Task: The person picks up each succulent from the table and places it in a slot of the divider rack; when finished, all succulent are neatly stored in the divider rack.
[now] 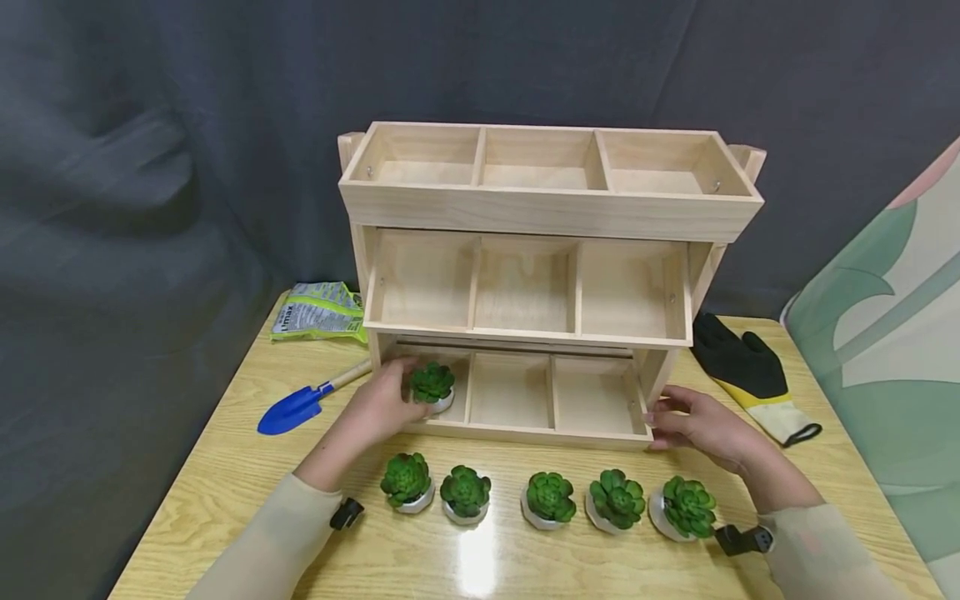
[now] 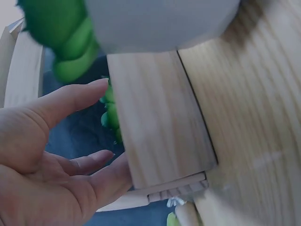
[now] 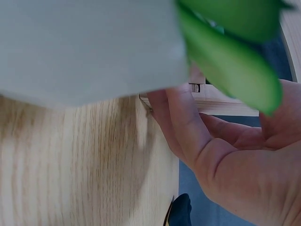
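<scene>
My left hand (image 1: 390, 396) holds a small potted succulent (image 1: 432, 383) with green leaves and a white pot, at the bottom left compartment of a wooden three-tier planter shelf (image 1: 551, 212). In the left wrist view, the thumb and fingers (image 2: 70, 101) reach behind the shelf's front board (image 2: 157, 117), which hides the pot; only some leaves show between them. My right hand (image 1: 697, 425) grips the right end of the bottom tier. The right wrist view shows its fingers (image 3: 181, 113) against the wood, their tips partly hidden by a near pot (image 3: 89, 52).
Several potted succulents (image 1: 550, 497) stand in a row on the wooden table (image 1: 225, 500) before the shelf. At left lie a blue trowel (image 1: 292, 410) and a green-and-grey bag (image 1: 318, 310). A black-and-yellow glove (image 1: 753, 375) lies at right. A dark curtain (image 1: 525, 62) hangs behind.
</scene>
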